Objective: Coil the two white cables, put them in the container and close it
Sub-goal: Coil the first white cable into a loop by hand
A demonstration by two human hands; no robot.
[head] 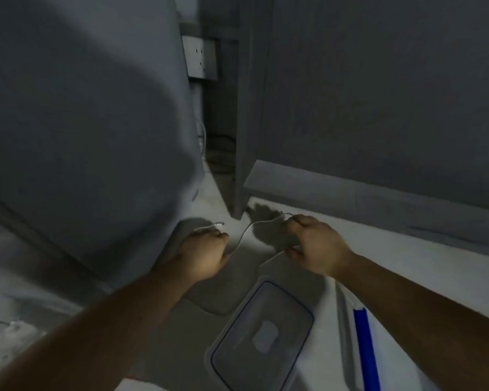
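A thin white cable [246, 231] runs between my two hands above the pale floor. My left hand [203, 256] is closed on one stretch of it, and a short end with a plug [212, 225] sticks out past the knuckles. My right hand [314, 244] pinches the cable near its far end and holds a loop that comes back under the palm. The clear plastic container [263, 334] with a dark-lined rim lies on the floor in front of me, below my right hand. I can make out only one cable.
A large grey appliance [82, 122] fills the left side, close to my left arm. A grey cabinet [378, 94] with a low ledge stands to the right. A wall socket [199, 56] sits in the gap between them. A blue strip [364, 348] lies at lower right.
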